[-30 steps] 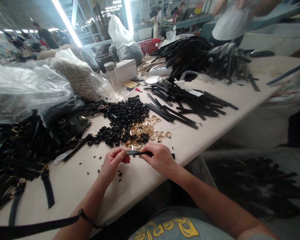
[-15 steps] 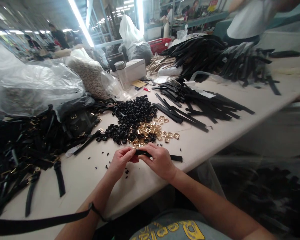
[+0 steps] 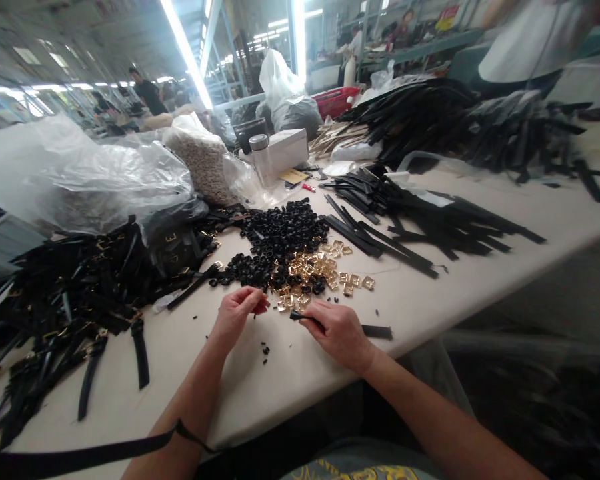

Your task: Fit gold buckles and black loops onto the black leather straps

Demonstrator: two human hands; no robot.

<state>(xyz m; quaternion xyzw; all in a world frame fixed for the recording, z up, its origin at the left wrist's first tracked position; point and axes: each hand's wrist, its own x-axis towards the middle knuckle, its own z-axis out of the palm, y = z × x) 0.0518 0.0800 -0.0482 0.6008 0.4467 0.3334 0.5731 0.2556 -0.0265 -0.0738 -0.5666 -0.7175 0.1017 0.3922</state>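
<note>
My right hand (image 3: 343, 333) is closed around a black strap (image 3: 377, 331). One end of the strap pokes out to the left of the thumb, and the longer end lies out to the right over the table. To its left, apart from the strap, is my left hand (image 3: 236, 317) with thumb and fingertips pinched together; whether something small sits between them I cannot make out. Gold square buckles (image 3: 347, 289) lie just beyond my right hand. Behind the hands is a heap of small black loops (image 3: 285, 230).
Finished-looking black straps with gold buckles (image 3: 105, 280) are piled on the left, beside clear plastic bags (image 3: 130, 167). Loose black strips (image 3: 430, 213) lie to the right. A glass jar (image 3: 263, 163) and a white box (image 3: 287, 150) stand behind. The table's edge (image 3: 460, 327) runs along the right.
My left hand has come off the strap and moved left, still pinched. The right hand keeps hold of the strap, whose left end now shows. The camera view has turned slightly left.
</note>
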